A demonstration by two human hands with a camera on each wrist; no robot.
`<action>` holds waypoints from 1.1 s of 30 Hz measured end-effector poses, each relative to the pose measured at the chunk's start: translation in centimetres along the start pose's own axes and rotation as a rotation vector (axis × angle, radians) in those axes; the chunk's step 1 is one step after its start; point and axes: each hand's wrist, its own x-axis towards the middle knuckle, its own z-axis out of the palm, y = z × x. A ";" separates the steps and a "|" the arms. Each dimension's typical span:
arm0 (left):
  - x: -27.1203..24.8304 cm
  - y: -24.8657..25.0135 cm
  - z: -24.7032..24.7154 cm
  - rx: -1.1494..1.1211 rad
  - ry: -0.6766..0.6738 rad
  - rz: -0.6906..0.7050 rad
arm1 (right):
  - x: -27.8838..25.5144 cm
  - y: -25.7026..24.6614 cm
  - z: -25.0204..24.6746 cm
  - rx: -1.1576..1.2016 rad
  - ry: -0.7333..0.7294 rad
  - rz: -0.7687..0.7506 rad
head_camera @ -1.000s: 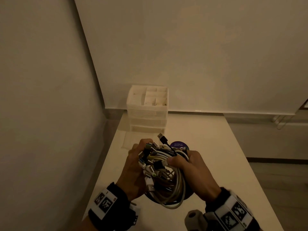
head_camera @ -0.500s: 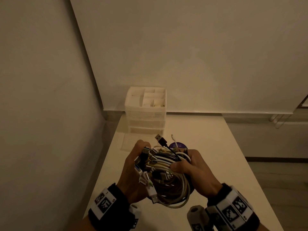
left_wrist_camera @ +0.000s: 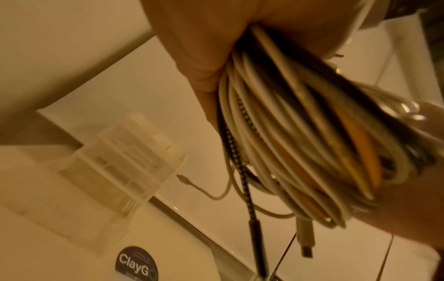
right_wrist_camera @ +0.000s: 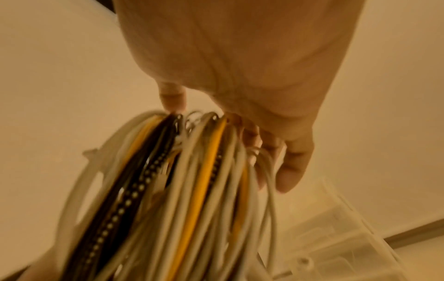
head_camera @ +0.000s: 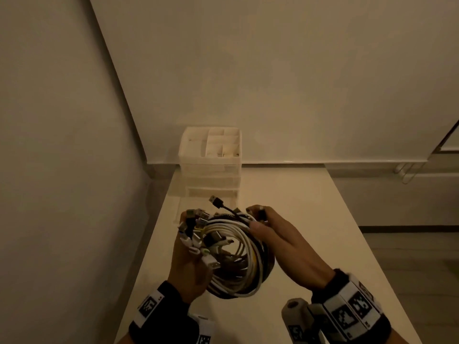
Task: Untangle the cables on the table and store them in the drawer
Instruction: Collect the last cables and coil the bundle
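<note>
Hands hold the whole bundle in the air over the near part of the table (head_camera: 310, 219). The left hand (head_camera: 188, 266) is clamped on the left side of the cables (head_camera: 238, 259), where many plugs stick out between its fingers; the right hand (head_camera: 280, 239) grips the far right side of the coil, with the thumb pressed on the white loops and the fingers curled behind. The wrist views show the same: the left hand (left_wrist_camera: 204, 43) closes over a thick bunch of white, black and yellow strands (left_wrist_camera: 300, 136), and the right hand (right_wrist_camera: 240, 62) pinches the top of the cables (right_wrist_camera: 182, 190) so that they hang down. One black plug (head_camera: 216, 201) points up and away from the coil, and a few loose ends hang under the bundle. Beyond the hands, at the far left corner of the table against the wall, stands the drawer unit (head_camera: 211, 170); its top tray has empty compartments, and one low drawer seems pulled out, but it is too dim to be sure. A round dark sticker (left_wrist_camera: 136, 263) lies on the table near the unit. I judge that the task is at its start: no cable is separated yet, nothing is stored, so all untangling and all putting away is left.
</note>
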 end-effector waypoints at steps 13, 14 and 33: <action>-0.8 -1.4 -0.9 -0.194 0.408 -0.169 | -2.0 7.1 3.2 0.812 -0.070 0.891; -1.1 -1.9 -0.8 -0.158 0.423 -0.170 | -1.6 6.6 3.6 0.880 -0.036 0.841; -1.7 -4.1 -2.9 0.099 0.299 -0.491 | 2.1 6.9 5.9 0.349 0.027 0.460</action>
